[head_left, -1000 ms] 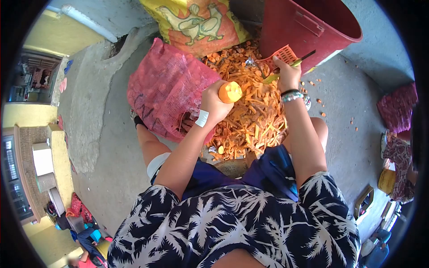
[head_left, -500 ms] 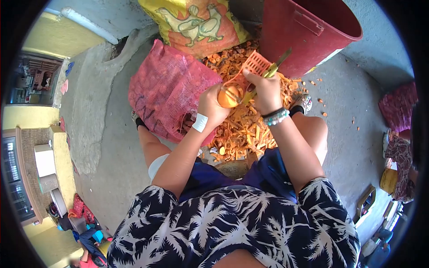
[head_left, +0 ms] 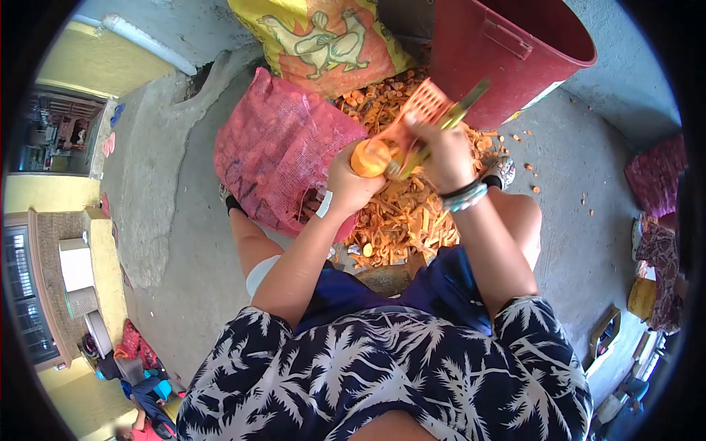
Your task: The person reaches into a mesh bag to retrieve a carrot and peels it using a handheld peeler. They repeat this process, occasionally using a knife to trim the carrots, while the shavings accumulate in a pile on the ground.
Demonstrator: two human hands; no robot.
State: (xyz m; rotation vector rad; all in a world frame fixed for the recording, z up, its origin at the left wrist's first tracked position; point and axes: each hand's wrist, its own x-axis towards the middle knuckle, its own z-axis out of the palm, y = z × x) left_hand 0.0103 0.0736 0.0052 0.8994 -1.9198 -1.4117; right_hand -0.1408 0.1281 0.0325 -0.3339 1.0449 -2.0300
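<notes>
My left hand (head_left: 350,184) is wrapped round a thick peeled carrot (head_left: 370,159), its blunt end facing me. Beside it, my right hand (head_left: 450,156), slightly blurred, grips an orange slotted plastic peeler (head_left: 429,101) together with a knife (head_left: 468,104) that has a yellow-green handle. The knife blade points up and away to the right. The peeler's near end is right at the carrot. Below both hands lies a heap of carrot peelings (head_left: 412,220) with cut carrot ends among it.
A pink mesh sack (head_left: 283,147) full of carrots lies left of the heap, its mouth open towards me. Behind stand a yellow-and-orange sack (head_left: 323,44) printed with chickens and a tall red bin (head_left: 478,59). Carrot bits (head_left: 535,189) dot the floor at right. A person (head_left: 143,426) sits far left.
The carrot has tipped, so its end now faces me more. My right hand has shifted slightly down and right, with the peeler and knife tilted a little differently.
</notes>
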